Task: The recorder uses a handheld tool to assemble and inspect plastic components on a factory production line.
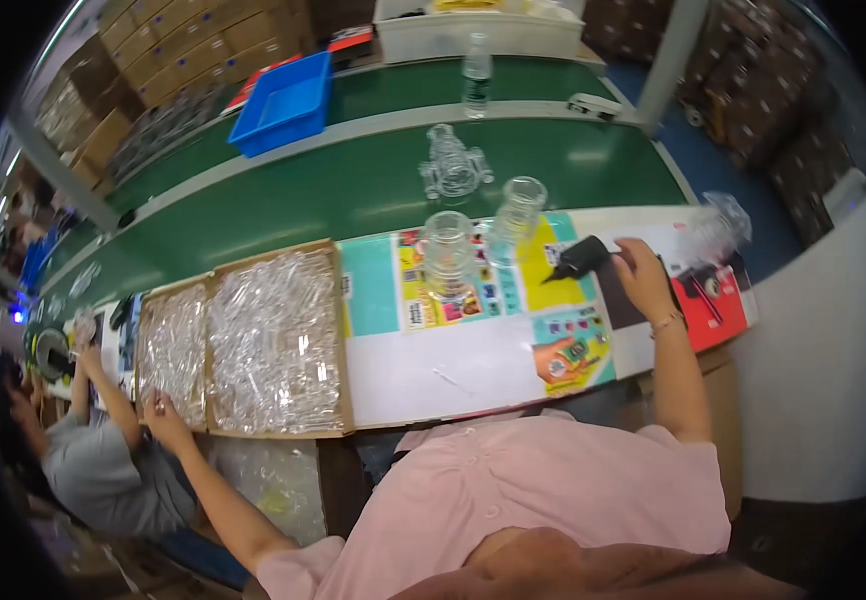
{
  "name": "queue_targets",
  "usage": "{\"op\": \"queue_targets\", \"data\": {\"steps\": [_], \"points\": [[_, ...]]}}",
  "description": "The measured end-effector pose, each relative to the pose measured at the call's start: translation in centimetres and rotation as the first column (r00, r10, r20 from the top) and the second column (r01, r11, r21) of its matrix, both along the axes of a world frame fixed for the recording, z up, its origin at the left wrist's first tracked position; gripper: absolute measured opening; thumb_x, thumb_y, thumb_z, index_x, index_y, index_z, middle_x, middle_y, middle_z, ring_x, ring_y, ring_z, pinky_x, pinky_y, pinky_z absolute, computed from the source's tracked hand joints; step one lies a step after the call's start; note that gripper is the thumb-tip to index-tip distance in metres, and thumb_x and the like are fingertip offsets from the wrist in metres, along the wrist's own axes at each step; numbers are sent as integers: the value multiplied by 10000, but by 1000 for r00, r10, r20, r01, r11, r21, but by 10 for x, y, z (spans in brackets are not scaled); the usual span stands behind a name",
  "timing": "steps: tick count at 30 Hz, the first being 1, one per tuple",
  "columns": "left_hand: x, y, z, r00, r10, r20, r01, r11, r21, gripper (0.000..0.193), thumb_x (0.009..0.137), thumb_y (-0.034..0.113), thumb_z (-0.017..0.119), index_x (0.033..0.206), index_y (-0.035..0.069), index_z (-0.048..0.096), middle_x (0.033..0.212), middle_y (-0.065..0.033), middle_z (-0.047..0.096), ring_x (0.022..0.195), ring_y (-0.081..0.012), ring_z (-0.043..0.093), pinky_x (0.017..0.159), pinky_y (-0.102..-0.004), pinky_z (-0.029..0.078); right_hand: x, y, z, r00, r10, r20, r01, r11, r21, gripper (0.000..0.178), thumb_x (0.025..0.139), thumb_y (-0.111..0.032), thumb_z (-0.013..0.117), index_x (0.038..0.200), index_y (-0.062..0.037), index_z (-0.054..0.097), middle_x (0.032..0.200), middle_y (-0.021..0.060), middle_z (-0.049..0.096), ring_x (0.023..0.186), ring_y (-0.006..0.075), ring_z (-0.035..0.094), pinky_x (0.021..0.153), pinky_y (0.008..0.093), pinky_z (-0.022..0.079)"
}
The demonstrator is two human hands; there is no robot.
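Observation:
My right hand [641, 275] has its fingers closed at the rear end of a black tool [581, 258] with a pointed tip, held over the colourful printed board [373, 290]. My left hand [165, 420] is at the near edge of a shallow cardboard tray [345, 400]. Its fingers are pinched; what they hold is too small to make out. Many thin clear pieces [273, 340] fill the tray's two sections. Two clear ribbed vessels [449, 250] stand upright left of the black tool. One thin clear piece [453, 382] lies loose on the board's white part.
A clear vessel with side arms [453, 170] and a water bottle [476, 75] stand on the green bench [373, 165]. Farther back are a blue bin [288, 105] and a white crate [478, 35]. Clear wrapped ware [715, 230] sits at right. A co-worker [118, 460] is at left.

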State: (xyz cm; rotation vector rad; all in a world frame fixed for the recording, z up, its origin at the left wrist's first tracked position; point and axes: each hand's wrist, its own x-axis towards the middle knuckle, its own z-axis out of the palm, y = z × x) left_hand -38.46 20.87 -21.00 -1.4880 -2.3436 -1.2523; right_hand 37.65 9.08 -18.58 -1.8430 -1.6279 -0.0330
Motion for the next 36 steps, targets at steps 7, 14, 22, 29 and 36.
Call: {"op": "queue_targets", "data": {"steps": [7,14,22,29,36], "points": [[107,-19,27,603,-483,635,354,875,330,316,866,177,552,1136,14,541,973,-54,583,790,-106,539,731,-224,455,6,21,-7,960,177,216,-111,951,-288,528,716,-82,641,1204,-34,446,1267,171,421,1197,356,354,1010,385,302],[255,-92,51,458,-525,717,670,734,108,279,716,33,599,994,30,589,889,-57,607,750,-127,562,669,-254,462,43,60,-36,932,359,-46,-349,859,-376,437,804,-254,603,1144,-6,488,1189,201,472,1107,333,438,950,380,340],[338,-88,40,429,-869,249,893,364,-265,268,690,78,656,933,76,544,901,-99,583,801,-256,547,706,-331,458,42,21,-35,937,201,-287,-301,881,-366,487,514,-4,742,942,3,510,872,152,558,848,269,544,775,330,430],[385,-85,-11,246,-950,190,940,187,-284,273,755,103,589,1026,99,624,863,-108,600,898,-279,510,794,-369,415,19,-26,-42,881,195,-430,-250,965,-74,381,598,-48,686,910,-19,469,799,101,541,748,206,538,697,306,434],[392,-89,-45,242,-949,204,970,239,-43,198,771,105,580,962,67,614,795,-87,577,708,-214,542,661,-328,448,-17,-76,-39,355,333,-873,-197,940,279,528,751,-274,681,1120,-31,393,921,62,508,745,150,542,648,255,448]]}}
